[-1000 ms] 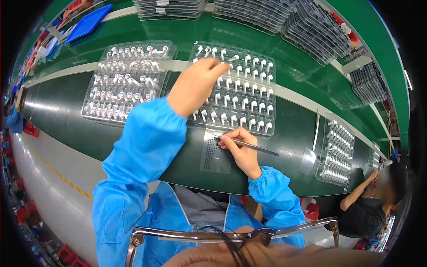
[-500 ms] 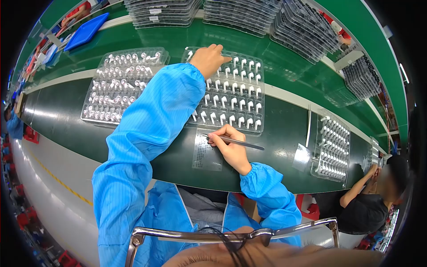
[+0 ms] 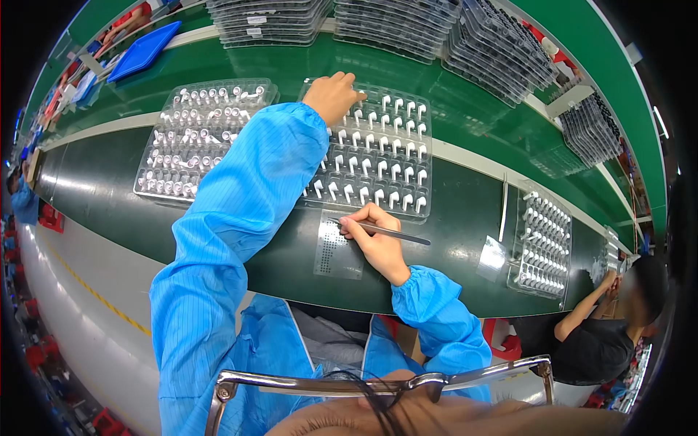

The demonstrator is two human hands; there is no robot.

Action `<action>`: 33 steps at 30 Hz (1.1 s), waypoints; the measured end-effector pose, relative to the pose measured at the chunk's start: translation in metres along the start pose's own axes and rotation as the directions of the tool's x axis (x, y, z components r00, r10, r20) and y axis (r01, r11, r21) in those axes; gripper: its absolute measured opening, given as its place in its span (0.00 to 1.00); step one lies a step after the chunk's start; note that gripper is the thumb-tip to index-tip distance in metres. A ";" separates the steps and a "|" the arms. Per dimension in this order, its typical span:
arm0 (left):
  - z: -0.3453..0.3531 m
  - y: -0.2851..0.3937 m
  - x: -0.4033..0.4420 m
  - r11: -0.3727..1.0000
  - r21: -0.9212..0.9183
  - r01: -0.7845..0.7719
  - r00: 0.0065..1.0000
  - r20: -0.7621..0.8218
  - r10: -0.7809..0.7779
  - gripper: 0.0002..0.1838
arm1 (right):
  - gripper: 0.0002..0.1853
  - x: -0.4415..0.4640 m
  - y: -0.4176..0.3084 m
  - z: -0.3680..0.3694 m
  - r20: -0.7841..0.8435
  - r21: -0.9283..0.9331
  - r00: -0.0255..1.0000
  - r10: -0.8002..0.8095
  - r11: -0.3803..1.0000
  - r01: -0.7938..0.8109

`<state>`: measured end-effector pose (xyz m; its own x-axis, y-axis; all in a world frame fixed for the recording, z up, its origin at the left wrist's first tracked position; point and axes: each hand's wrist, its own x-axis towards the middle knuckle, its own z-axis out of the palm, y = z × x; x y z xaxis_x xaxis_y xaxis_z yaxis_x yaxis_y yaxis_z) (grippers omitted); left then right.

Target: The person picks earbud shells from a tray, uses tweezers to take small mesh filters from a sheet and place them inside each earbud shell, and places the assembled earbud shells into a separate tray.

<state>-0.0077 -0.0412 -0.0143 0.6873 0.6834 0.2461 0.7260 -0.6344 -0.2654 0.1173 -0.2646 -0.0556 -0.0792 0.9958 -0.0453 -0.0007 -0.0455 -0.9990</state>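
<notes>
Earbuds (image 3: pixel 382 168), green bench (image 3: pixel 458 207), trays (image 3: pixel 396 29) beyond; right hand (image 3: pixel 381 245) grips tweezers (image 3: pixel 400 234); left hand (image 3: pixel 332 99), hold unclear.

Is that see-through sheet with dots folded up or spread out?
Spread out: the sheet lies flat on the bench, no fold showing, though the right hand hides part.

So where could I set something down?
Bare bench shows between the tweezers and the small clear sheet, and left of the left tray. Crowded: the middle tray, under the left hand, and the dotted sheet, by the right hand.
</notes>
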 end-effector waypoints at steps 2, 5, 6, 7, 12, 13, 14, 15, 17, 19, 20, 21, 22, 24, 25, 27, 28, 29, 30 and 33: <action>-0.001 0.002 0.000 1.000 0.001 0.011 1.000 0.013 -0.011 0.29 | 0.05 0.000 0.001 0.000 0.002 -0.001 1.000 -0.007 1.000 0.007; -0.004 0.003 -0.002 0.999 -0.034 0.036 0.999 -0.002 -0.036 0.29 | 0.05 0.000 0.001 -0.001 0.004 -0.013 1.000 -0.009 1.000 0.009; -0.005 0.003 -0.003 0.996 -0.069 0.053 0.998 -0.024 -0.055 0.28 | 0.05 0.000 0.001 -0.002 0.003 -0.018 1.000 -0.011 1.000 0.011; -0.006 0.003 -0.002 0.992 -0.104 0.068 0.996 -0.046 -0.073 0.27 | 0.05 0.000 0.001 -0.002 0.003 -0.018 1.000 -0.012 1.000 0.012; -0.046 0.016 -0.032 0.814 -0.561 0.149 0.958 -0.122 -0.260 0.21 | 0.05 -0.002 -0.002 -0.002 -0.010 0.008 1.000 -0.004 1.000 0.004; -0.058 0.022 -0.046 0.619 -0.774 0.133 0.938 -0.103 -0.330 0.18 | 0.05 -0.002 -0.003 -0.002 -0.018 0.022 1.000 0.001 1.000 -0.001; -0.065 0.029 -0.061 0.374 -0.922 0.097 0.918 -0.062 -0.392 0.15 | 0.05 -0.002 -0.003 -0.003 -0.026 0.038 1.000 0.008 0.999 -0.007; -0.067 0.039 -0.076 0.375 -0.922 0.099 0.920 -0.058 -0.387 0.15 | 0.05 -0.002 -0.004 -0.003 -0.030 0.043 0.999 0.011 0.999 -0.010; -0.064 0.055 -0.103 0.143 -0.989 0.026 0.856 -0.052 -0.514 0.15 | 0.04 -0.002 -0.006 -0.005 -0.053 0.066 0.998 -0.024 0.997 0.027; -0.059 0.062 -0.121 0.035 -0.998 0.047 0.846 0.021 -0.533 0.15 | 0.04 -0.003 -0.009 -0.007 -0.064 0.076 0.998 -0.030 0.997 0.034; -0.057 0.065 -0.129 -0.069 -0.996 0.063 0.831 0.090 -0.549 0.15 | 0.04 -0.002 -0.010 -0.007 -0.075 0.106 0.996 -0.042 0.993 0.050; -0.056 0.068 -0.135 -0.173 -0.982 0.074 0.814 0.160 -0.558 0.15 | 0.04 -0.001 -0.012 -0.008 -0.087 0.136 0.995 -0.055 0.988 0.066; -0.056 0.070 -0.140 -0.180 -0.980 0.080 0.813 0.169 -0.558 0.15 | 0.04 -0.001 -0.013 -0.008 -0.100 0.165 0.993 -0.068 0.983 0.084; -0.058 0.074 -0.147 -0.232 -0.967 0.102 0.803 0.218 -0.555 0.15 | 0.04 0.000 -0.015 -0.011 -0.112 0.171 0.991 -0.069 0.981 0.087; -0.058 0.074 -0.149 -0.255 -0.960 0.112 0.799 0.240 -0.552 0.15 | 0.04 0.001 -0.016 -0.012 -0.126 0.177 0.989 -0.081 0.979 0.103; -0.055 0.076 -0.151 -0.234 -0.964 0.123 0.822 0.231 -0.520 0.15 | 0.04 0.002 -0.018 -0.016 -0.141 0.182 0.986 -0.087 0.977 0.112; -0.054 0.078 -0.152 -0.209 -0.969 0.130 0.844 0.219 -0.490 0.15 | 0.04 0.002 -0.020 -0.018 -0.156 0.204 0.984 -0.081 0.972 0.113; -0.054 0.079 -0.152 -0.182 -0.974 0.134 0.864 0.205 -0.460 0.15 | 0.05 0.003 -0.022 -0.020 -0.169 0.226 0.983 -0.077 0.967 0.115; -0.054 0.080 -0.152 -0.187 -0.973 0.138 0.863 0.211 -0.460 0.15 | 0.05 0.003 -0.023 -0.021 -0.183 0.248 0.980 -0.074 0.961 0.119; -0.060 0.081 -0.153 -0.229 -0.952 0.206 0.868 0.285 -0.406 0.12 | 0.04 0.003 -0.026 -0.022 -0.179 0.255 0.972 -0.150 0.948 0.193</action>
<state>-0.0526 -0.2186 -0.0178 0.2948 0.9539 0.0555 -0.0006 -0.0579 0.9983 0.1385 -0.2583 -0.0300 0.1014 0.9893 0.1048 -0.2699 0.1287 -0.9542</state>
